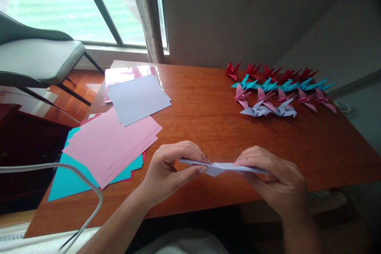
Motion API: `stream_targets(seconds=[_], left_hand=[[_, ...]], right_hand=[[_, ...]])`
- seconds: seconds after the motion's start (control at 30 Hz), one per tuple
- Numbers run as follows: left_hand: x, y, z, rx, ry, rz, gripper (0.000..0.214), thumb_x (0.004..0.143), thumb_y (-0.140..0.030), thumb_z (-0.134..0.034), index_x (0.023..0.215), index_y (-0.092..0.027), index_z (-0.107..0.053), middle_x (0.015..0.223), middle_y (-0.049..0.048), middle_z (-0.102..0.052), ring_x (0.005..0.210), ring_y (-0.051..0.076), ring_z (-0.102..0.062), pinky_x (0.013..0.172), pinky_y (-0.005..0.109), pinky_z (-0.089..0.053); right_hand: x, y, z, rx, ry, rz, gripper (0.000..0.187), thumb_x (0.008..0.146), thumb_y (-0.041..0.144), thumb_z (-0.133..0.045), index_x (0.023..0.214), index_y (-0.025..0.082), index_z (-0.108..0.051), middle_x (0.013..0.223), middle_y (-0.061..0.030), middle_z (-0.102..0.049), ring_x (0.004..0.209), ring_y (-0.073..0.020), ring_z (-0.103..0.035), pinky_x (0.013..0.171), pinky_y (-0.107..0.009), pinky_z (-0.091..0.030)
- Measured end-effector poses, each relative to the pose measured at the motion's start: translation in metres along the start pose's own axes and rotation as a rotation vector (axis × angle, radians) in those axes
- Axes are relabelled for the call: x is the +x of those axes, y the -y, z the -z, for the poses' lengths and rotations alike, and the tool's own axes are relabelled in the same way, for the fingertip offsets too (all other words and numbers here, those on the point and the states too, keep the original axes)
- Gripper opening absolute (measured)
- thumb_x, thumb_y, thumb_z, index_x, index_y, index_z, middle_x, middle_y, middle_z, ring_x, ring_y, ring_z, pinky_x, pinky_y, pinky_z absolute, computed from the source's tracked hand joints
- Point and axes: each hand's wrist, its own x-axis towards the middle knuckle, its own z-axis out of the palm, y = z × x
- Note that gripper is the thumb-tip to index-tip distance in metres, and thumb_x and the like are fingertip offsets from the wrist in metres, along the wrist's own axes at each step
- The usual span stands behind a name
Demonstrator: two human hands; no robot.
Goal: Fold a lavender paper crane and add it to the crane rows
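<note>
A piece of pale lavender paper [222,166], partly folded, is held nearly edge-on above the front of the table. My left hand [175,166] pinches its left end between thumb and fingers. On the other end, my right hand [272,174] grips with fingers on top and thumb below. A small pointed flap hangs beneath the paper's middle. Beyond my right hand stand rows of folded paper cranes: red [253,71], turquoise [268,84], pink [282,96] and, nearest, two lavender cranes [258,109].
Left on the wooden table [196,115] lie lavender sheets [139,97], pink sheets [113,141] and turquoise sheets [68,182], with red edges showing beneath. A clear packet [127,73] lies behind them. A white cable [89,182] curves at lower left. A chair [41,57] stands by the window.
</note>
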Motion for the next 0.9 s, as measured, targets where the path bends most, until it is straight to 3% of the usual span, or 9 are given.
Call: stream_targets(seconds=[0.4,0.9], left_hand=[[0.002,0.001,0.002,0.047,-0.018,-0.156,0.021,0.082,0.000,-0.073,0.094,-0.017,-0.077,0.084,0.0078,-0.077,0.079,0.021,-0.071,0.073,0.034,-0.059],[-0.001,0.004,0.002,0.200,-0.016,-0.085,0.024,0.082,0.000,-0.071,0.093,-0.021,-0.074,0.087,0.0033,-0.077,0.079,0.017,-0.072,0.071,0.027,-0.059]], right_hand=[[0.001,0.009,0.000,-0.029,0.014,0.007,0.031,0.081,0.001,-0.072,0.105,0.020,-0.069,0.090,-0.0050,-0.072,0.084,-0.0204,-0.067,0.075,-0.036,-0.056],[0.018,0.026,-0.010,-0.205,0.083,-0.054,0.011,0.089,0.010,-0.067,0.094,0.020,-0.067,0.087,-0.0009,-0.072,0.081,-0.0153,-0.063,0.077,-0.030,-0.050]])
